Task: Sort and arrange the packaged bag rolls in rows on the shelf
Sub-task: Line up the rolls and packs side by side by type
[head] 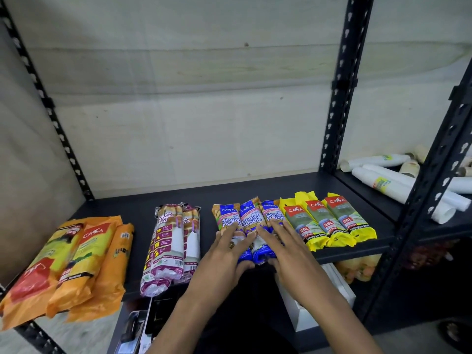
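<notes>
On the black shelf (pixel 268 186) lie groups of packaged bag rolls, side by side. Three orange packs (pixel 84 254) are at the left, two maroon-and-white drawstring packs (pixel 169 241) beside them, three blue singlet-handle packs (pixel 246 214) in the middle, and three yellow 25L packs (pixel 329 221) at the right. My left hand (pixel 231 247) lies flat on the left and middle blue packs, thumb under their front ends. My right hand (pixel 283 241) rests flat on the right blue pack, fingers spread. Neither hand grips a pack.
Black slotted uprights (pixel 339 98) frame the bay, with a bare wall behind. White paper cup stacks (pixel 383 180) lie on the neighbouring shelf at the right. Below the shelf sit white boxes (pixel 306 310) and more packs (pixel 357 269).
</notes>
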